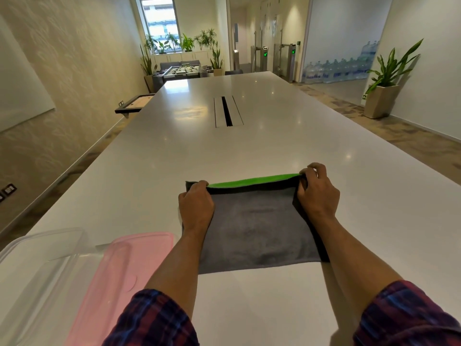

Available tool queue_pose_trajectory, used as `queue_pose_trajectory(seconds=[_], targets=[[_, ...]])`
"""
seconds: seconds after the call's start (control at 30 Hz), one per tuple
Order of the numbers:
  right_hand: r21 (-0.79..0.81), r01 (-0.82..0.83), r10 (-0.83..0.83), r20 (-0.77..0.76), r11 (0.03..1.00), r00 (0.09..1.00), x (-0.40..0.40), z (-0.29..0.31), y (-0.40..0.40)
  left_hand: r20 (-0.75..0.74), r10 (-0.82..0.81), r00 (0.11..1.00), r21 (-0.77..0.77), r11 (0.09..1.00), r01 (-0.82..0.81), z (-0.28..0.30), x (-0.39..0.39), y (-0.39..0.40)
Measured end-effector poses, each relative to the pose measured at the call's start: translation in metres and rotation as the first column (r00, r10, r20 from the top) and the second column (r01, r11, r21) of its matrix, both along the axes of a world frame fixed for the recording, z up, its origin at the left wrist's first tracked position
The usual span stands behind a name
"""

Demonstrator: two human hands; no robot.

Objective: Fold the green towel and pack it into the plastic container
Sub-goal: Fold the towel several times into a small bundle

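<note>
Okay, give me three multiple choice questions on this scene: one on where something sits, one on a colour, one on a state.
1. Where is the pink lid?
A. Left of the towel
B. On the towel
C. At the table's far end

2. What colour shows along the towel's far edge?
A. Red
B. Green
C. Yellow

3. What are the left hand and right hand doing?
A. Resting off the table
B. Holding the container
C. Each keeping a grip on a far towel corner

Answers: 1 A, the lid lies beside the clear container; 2 B, a green strip shows; 3 C, fingers pinch both corners.

Left hand (196, 203), right hand (317, 193) seemingly pinched
</note>
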State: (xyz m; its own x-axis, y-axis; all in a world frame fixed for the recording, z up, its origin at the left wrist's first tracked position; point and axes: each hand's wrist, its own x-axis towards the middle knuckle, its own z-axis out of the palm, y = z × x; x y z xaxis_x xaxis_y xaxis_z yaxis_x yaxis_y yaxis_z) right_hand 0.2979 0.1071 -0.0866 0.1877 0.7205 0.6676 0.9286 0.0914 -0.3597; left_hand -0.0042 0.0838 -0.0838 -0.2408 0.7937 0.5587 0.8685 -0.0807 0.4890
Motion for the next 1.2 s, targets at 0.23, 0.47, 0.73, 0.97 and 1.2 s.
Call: queue_pose_trajectory(seconds=[0.23, 0.47, 0.73, 0.97, 1.2], targets=[[-0.041, -0.055, 0.053, -0.061, 0.998, 0.997, 0.001, -0.004, 0.003, 0.070, -0.010, 0.998, -0.049, 0.999, 0.013, 0.000, -0.003, -0.007], [0.028, -0.098, 0.100, -0.090, 0.995, 0.991, 0.004, -0.003, -0.001, 0.088, -0.006, 0.996, -0.028, 1.000, 0.008, 0.015, -0.013, -0.022], [-0.039, -0.171, 0.155, -0.261, 0.985, 0.953, 0.011, 0.015, -0.013, -0.076, -0.133, 0.988, -0.214, 0.970, 0.114, 0.049, -0.035, -0.027], [-0.203, -0.392, 0.370, -0.138, 0.897, 0.919, 0.036, 0.065, -0.031, -0.245, -0.361, 0.900, -0.563, 0.808, 0.171, 0.094, -0.051, -0.030], [-0.710, -0.549, 0.498, -0.316, 0.440, 0.808, 0.068, 0.088, -0.045, -0.048, -0.539, 0.841, -0.846, 0.469, 0.253, 0.109, -0.056, -0.045]])
